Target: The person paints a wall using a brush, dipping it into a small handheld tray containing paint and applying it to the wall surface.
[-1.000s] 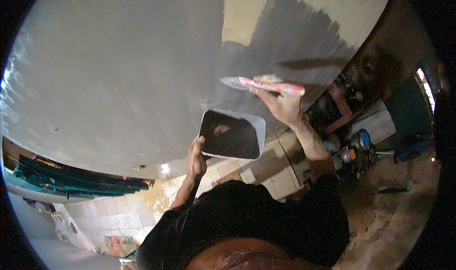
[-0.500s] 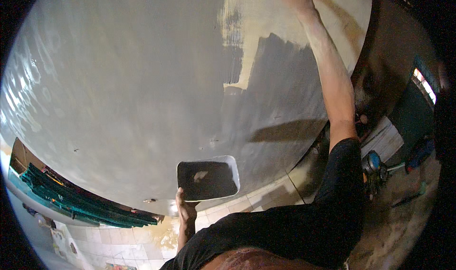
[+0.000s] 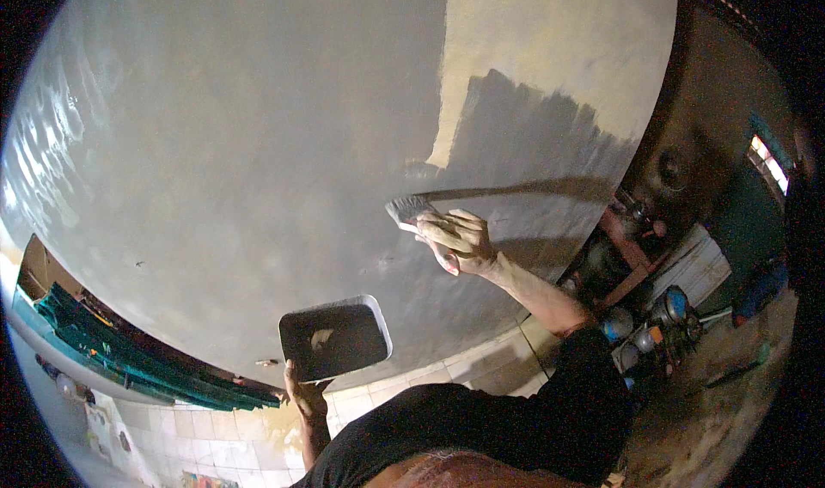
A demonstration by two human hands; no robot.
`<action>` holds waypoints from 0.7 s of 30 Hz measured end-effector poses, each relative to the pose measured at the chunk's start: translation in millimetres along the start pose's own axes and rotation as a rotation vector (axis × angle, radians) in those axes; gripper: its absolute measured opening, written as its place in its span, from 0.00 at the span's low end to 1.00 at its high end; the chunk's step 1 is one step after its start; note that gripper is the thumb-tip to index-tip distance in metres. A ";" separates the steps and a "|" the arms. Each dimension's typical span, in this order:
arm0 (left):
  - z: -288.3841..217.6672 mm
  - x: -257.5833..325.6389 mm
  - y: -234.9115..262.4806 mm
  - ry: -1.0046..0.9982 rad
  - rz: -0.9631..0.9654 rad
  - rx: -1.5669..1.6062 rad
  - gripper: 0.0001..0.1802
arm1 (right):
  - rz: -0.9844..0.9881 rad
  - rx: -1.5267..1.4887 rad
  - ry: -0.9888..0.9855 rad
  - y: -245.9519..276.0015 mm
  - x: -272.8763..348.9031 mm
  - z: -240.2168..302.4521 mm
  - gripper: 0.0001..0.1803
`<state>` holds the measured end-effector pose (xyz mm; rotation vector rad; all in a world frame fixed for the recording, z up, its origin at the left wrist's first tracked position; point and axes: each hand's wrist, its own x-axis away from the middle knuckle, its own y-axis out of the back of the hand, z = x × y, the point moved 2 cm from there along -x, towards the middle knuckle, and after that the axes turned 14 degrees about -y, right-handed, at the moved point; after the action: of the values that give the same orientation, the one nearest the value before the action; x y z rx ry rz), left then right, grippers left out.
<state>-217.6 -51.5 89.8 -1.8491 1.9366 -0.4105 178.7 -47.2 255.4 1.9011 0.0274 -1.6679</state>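
While the person is facing a broad grey wall (image 3: 258, 144), a wide, flat paintbrush (image 3: 412, 209) is hanging in front of it, right of the middle and just below the lower corner of a cream patch (image 3: 533, 41). Its dark bristles are pointing toward the wall's upper left, and its long axis is running slantwise, the handle sloping toward the lower right. Whether the bristle tips are touching the wall, I am not able to tell. The right hand (image 3: 464, 240) is gripping the brush close behind the bristles, fingers bent and lying together over it, the handle's end showing beneath (a long shadow (image 3: 524, 187) is stretching from there toward the wall's right edge). Near the wall's lower edge, the left hand (image 3: 307, 395) is holding a rectangular container (image 3: 383, 326), its thumb pressing on the lower left corner, the other fingers mostly hiding underneath. The container's long axis is tilting slightly upward to the right, and dark, paint-like stuff (image 3: 348, 350) is covering its inside. Pale tiles (image 3: 430, 376) are bordering the wall below.
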 end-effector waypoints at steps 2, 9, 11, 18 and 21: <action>-0.6 -0.3 4.1 -0.008 -0.003 0.006 0.35 | 0.015 -0.072 -0.050 -2.5 6.6 -1.1 0.12; -8.0 1.7 0.4 -0.045 -0.061 0.027 0.35 | -0.168 0.004 0.006 56.4 -145.0 -46.7 0.05; -7.8 -1.3 -2.9 -0.045 -0.071 0.077 0.35 | -0.370 0.133 0.124 98.4 -188.8 -45.7 0.14; -10.4 0.9 -3.0 -0.025 -0.105 0.098 0.35 | -0.307 0.198 0.156 58.0 -120.0 -39.9 0.21; -6.7 -0.1 -10.6 -0.001 -0.110 0.109 0.35 | -0.112 0.103 0.030 -2.2 2.4 -14.1 0.25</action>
<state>-211.8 -52.6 100.9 -1.8894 1.7809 -0.5389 190.9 -40.0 252.8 2.0341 0.0621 -1.7446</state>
